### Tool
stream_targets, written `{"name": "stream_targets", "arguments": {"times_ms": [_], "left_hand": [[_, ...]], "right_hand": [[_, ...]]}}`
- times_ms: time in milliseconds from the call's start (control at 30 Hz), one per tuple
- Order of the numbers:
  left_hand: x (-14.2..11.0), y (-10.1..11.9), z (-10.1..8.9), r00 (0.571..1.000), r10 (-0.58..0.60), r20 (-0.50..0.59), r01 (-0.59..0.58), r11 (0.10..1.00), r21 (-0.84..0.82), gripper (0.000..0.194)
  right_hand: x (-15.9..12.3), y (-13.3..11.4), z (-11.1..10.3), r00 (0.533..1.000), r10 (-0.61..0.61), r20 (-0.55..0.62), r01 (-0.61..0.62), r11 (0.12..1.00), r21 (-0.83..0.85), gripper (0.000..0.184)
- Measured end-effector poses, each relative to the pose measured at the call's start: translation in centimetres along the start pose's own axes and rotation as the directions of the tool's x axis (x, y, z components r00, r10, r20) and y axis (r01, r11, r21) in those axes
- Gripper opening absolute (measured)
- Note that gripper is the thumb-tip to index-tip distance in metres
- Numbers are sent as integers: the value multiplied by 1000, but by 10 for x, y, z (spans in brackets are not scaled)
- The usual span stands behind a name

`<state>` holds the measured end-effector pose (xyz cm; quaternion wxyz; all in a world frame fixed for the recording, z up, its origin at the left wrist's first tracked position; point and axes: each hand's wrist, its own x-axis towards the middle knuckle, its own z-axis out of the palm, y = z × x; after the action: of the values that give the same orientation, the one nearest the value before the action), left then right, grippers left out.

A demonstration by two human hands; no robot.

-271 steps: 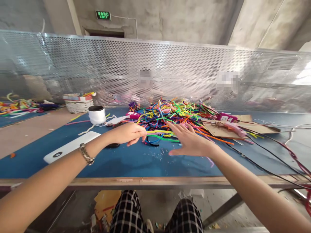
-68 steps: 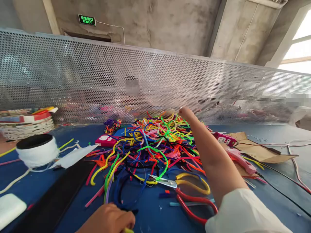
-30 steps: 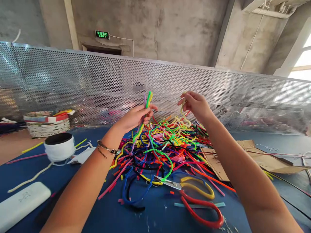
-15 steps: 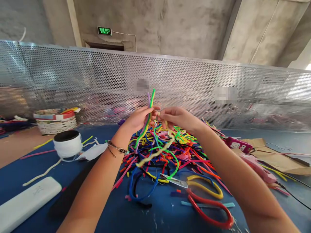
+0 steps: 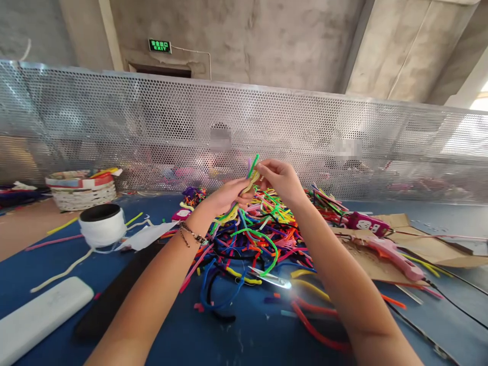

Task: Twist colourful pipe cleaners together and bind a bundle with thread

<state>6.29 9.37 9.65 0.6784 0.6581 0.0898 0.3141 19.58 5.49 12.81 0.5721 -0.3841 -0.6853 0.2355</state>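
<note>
My left hand (image 5: pixel 231 195) is closed round a small bundle of fuzzy pipe cleaners (image 5: pixel 253 175), in green, pale yellow and lilac, whose tips stick up past the fingers. Against the upper part of that bundle, my right hand (image 5: pixel 277 178) pinches the pale yellow strand. Both hands are held over a heap of many-coloured pipe cleaners (image 5: pixel 267 229). A loose green pipe cleaner (image 5: pixel 272 244) curls down the front of the heap. Below lie scissors (image 5: pixel 274 279) with yellow and red handles, partly covered by my right forearm.
At right, a pink glue gun (image 5: pixel 396 256) rests by cardboard (image 5: pixel 423 244), its cable trailing. On the left stand a white-wrapped roll (image 5: pixel 102 231), a woven basket (image 5: pixel 82 193) and a long white case (image 5: pixel 46 317). A perforated metal screen (image 5: pixel 244 122) closes off the back.
The pale yellow pipe cleaner, which hung down from my right hand, now lies along the bundle in my left. My right hand has risen slightly, and the bundle leans more to the right.
</note>
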Motion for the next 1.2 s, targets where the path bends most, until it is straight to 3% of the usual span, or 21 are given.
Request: {"name": "stream_targets", "arguments": {"times_ms": [233,333,400,500,567,633,733,867,1000,1200], "left_hand": [[-4,2,1,991,-98,91,95,995,34,28],[-3,1,2,983,-109,148,113,993,-20,30],[-2,2,3,982,-112,151,121,991,-50,32],[-3,3,8,984,-118,133,123,992,-33,31],[-3,3,13,982,-134,137,132,991,19,31],[-3,2,18,980,-149,133,141,988,68,31],[-3,-1,23,987,-131,98,123,989,82,31],[-2,-5,17,988,-91,123,77,990,119,29],[-1,-11,4,989,-11,145,-21,976,216,26],[-1,-15,-20,994,62,94,-96,904,417,35]], "right_hand": [[-1,5,-3,968,-177,-180,108,934,-341,12],[-1,8,-3,973,-120,-196,73,971,-229,8],[-3,10,-5,994,-12,-106,12,1000,-6,11],[-8,14,-8,978,71,195,-117,966,232,26],[-13,16,-9,936,61,348,-149,961,233,30],[-17,16,-8,921,47,388,-124,977,176,30],[-21,15,-7,952,25,306,-56,994,95,31],[-19,9,-18,999,-17,40,10,985,172,32],[-17,3,-36,979,-33,-201,71,980,187,33],[-15,3,-51,942,-107,-317,187,955,232,33]]}}
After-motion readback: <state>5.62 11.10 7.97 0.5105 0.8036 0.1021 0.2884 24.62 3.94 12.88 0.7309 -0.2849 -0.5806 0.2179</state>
